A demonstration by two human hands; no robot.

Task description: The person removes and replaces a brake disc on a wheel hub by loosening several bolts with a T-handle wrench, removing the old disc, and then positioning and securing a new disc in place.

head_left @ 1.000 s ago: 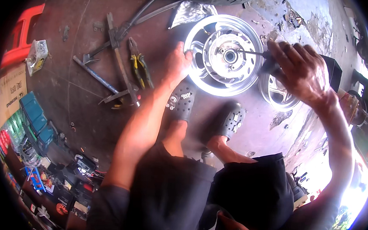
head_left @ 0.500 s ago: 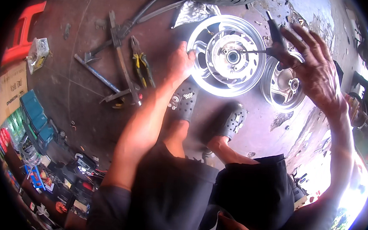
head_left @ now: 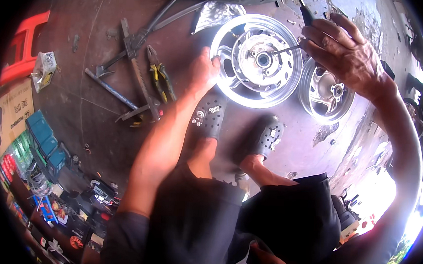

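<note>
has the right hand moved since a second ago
Yes. The right hand has shifted toward the top of the picture, judged against the smaller wheel on the floor, more of which now shows.

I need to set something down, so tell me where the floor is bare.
Bare floor: between the teal case and left forearm, bar a few small rings; a smaller patch between the right clog and smaller wheel rim. Crowded: left of the larger wheel rim, with pliers and a metal frame.

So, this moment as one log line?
left hand: gripping silver wheel; right hand: holding dark-handled tool, shaft at hub; nearby: second wheel, pliers
</note>
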